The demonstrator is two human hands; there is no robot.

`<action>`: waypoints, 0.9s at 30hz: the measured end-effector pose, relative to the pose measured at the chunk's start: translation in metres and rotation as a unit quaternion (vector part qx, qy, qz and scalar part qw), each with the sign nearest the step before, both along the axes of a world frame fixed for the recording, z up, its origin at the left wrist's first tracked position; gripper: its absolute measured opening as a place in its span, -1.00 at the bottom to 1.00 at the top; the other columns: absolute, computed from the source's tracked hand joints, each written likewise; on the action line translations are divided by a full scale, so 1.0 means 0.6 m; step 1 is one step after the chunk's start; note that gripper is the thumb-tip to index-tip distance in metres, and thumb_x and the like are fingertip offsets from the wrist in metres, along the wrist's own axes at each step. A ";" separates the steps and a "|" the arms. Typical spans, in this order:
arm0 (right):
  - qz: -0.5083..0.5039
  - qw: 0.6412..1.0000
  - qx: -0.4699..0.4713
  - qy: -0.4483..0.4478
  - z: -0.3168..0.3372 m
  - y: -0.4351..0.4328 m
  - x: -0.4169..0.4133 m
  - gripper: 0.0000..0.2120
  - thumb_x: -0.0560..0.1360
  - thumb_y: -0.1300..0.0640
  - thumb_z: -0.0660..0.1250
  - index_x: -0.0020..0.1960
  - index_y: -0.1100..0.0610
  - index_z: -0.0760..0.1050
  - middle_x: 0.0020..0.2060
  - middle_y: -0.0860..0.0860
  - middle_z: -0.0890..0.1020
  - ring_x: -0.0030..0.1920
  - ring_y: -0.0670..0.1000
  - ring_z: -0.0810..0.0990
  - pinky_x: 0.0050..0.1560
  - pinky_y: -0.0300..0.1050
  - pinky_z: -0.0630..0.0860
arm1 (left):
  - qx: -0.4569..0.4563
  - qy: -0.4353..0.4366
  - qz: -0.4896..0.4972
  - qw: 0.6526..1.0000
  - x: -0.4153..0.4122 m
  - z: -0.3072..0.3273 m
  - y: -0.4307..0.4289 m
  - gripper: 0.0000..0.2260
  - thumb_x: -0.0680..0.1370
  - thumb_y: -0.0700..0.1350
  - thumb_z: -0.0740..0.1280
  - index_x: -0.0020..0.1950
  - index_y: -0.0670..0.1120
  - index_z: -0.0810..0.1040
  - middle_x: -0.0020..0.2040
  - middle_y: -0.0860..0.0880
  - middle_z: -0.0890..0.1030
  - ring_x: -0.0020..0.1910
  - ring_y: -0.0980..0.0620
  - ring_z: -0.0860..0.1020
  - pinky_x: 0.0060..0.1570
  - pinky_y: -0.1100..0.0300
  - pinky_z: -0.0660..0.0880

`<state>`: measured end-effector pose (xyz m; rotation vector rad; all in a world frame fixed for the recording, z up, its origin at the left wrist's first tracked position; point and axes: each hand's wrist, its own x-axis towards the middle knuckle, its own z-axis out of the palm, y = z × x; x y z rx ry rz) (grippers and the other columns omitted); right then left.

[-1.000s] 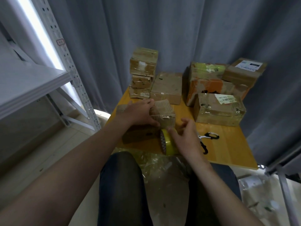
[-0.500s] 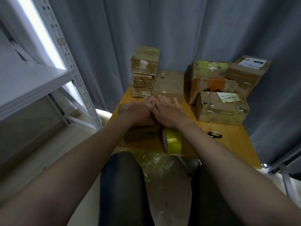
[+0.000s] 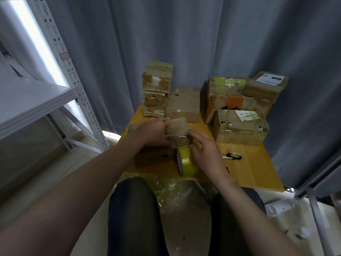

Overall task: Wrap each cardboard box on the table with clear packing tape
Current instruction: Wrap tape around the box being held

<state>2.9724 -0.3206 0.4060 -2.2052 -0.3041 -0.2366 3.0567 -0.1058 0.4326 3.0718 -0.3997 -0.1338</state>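
Observation:
A small cardboard box [image 3: 178, 126] sits near the front of the yellow table [image 3: 258, 169]. My left hand [image 3: 154, 133] grips its left side, fingers over the top and thumb under the near edge. A yellow-tinted roll of packing tape [image 3: 187, 162] stands on edge just in front of the box, its strip running up to the box's near face. My right hand [image 3: 206, 150] lies against the right side of the roll, with fingers fairly straight and tips touching the box's near right corner.
Taped boxes line the table's back: a stack of three [image 3: 156, 89], a flat box [image 3: 183, 104], an orange-marked pile [image 3: 230, 100] and a labelled box [image 3: 241, 127]. Black-handled scissors [image 3: 233, 156] lie right of my hand. A metal shelf [image 3: 33, 100] stands left; crumpled plastic [image 3: 175, 187] covers the floor.
My right hand has drawn back from lying flat on top of the box to beside the tape roll. My left hand stays on the box.

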 end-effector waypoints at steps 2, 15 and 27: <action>-0.056 0.997 0.037 0.039 -0.005 -0.018 -0.006 -0.64 0.61 0.14 0.40 0.40 0.05 0.55 0.28 -0.10 0.55 0.30 -0.10 0.51 0.28 -0.20 0.46 | -0.018 -0.003 0.006 1.000 0.012 0.007 0.003 -0.10 0.23 0.49 0.47 0.43 0.07 0.41 0.40 0.02 0.52 0.33 -0.13 0.49 0.25 -0.19 0.47; 0.086 0.982 0.148 0.075 0.036 -0.006 -0.026 -0.90 0.59 0.05 0.43 0.09 -0.08 0.56 -0.06 -0.24 0.69 0.02 -0.24 0.64 -0.06 -0.37 0.52 | -0.128 0.148 0.012 0.981 0.055 0.030 0.024 -0.24 0.19 0.64 0.30 0.06 0.10 0.75 -0.01 0.08 0.73 0.00 0.06 0.65 0.04 0.07 0.58; 0.062 0.986 0.152 0.013 -0.011 0.001 0.022 -0.92 0.65 0.05 0.35 0.04 -0.10 0.61 -0.06 -0.12 0.66 -0.02 -0.14 0.61 -0.05 -0.20 0.52 | -0.060 0.026 -0.055 0.996 -0.030 -0.015 -0.021 -0.09 0.29 0.40 0.48 0.55 0.15 0.25 0.51 0.13 0.36 0.46 -0.03 0.37 0.41 -0.32 0.18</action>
